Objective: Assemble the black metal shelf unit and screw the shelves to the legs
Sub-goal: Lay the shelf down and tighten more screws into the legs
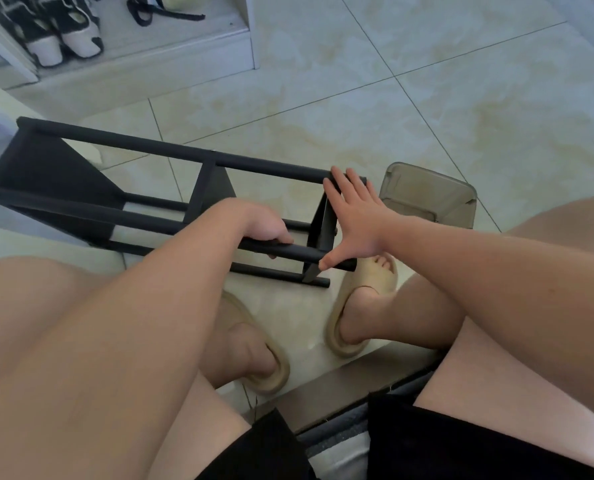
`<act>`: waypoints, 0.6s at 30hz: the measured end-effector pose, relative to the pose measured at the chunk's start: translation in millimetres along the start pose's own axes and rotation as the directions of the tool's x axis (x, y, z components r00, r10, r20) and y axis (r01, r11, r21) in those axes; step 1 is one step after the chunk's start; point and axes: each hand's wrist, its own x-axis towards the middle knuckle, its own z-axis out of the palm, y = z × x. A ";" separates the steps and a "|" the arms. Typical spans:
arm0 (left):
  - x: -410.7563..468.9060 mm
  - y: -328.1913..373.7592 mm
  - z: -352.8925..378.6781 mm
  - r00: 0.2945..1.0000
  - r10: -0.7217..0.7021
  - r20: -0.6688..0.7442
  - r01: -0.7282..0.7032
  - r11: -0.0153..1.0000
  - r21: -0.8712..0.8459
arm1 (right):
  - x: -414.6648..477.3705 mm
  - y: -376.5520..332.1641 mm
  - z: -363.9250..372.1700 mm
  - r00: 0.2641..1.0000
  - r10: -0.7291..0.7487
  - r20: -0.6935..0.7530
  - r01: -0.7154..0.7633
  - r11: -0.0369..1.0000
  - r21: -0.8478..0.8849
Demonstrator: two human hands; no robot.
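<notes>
1. Head view, looking down from a seated person's lap: a black metal shelf unit (171,152) lies on its side on a pale tiled floor (462,116), stretching from the far left to just in front of the person's feet.
2. The unit has round black legs running lengthwise, with three flat shelves fixed across them. The nearest end shelf (320,230) stands on edge.
3. The left hand (266,228) curls around the near upper leg (299,252), grasping it from above.
4. The right hand (356,216) is spread flat, its fingers straight against the end shelf and its thumb touching the same leg.
5. Just beside the right hand, on the floor, sits a smoky translucent plastic tray (427,195). Whether anything is in it cannot be told.
6. At top left, an open white shoe cabinet (252,29) holds a pair of black-and-white sneakers (77,36), with black strapped footwear (164,13) to their right.
7. Both feet wear beige slippers (368,289), near the unit's end.
</notes>
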 end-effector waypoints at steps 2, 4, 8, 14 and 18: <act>-1.8 -6.1 -7.9 0.999 0.026 -0.039 -0.029 0.997 -0.066 | 15.4 6.6 -13.4 1.000 -0.016 0.007 0.016 1.000 -0.022; 0.5 -12.8 -14.7 0.994 0.051 -0.097 -0.064 0.989 -0.133 | 32.3 13.1 -28.2 0.999 -0.036 0.013 0.037 0.998 -0.048; 14.1 -24.2 -30.2 0.968 0.055 -0.245 -0.072 0.996 -0.061 | 66.5 27.0 -54.2 0.994 -0.106 0.016 0.107 0.989 -0.100; 47.5 -33.5 -63.1 0.921 0.029 -0.388 0.035 0.987 0.155 | 116.7 48.1 -86.4 0.995 -0.097 0.005 0.097 0.991 -0.093; 70.4 -41.0 -94.8 0.915 0.028 -0.403 0.023 0.992 0.122 | 148.9 60.1 -103.7 0.995 -0.085 -0.048 0.082 0.994 -0.069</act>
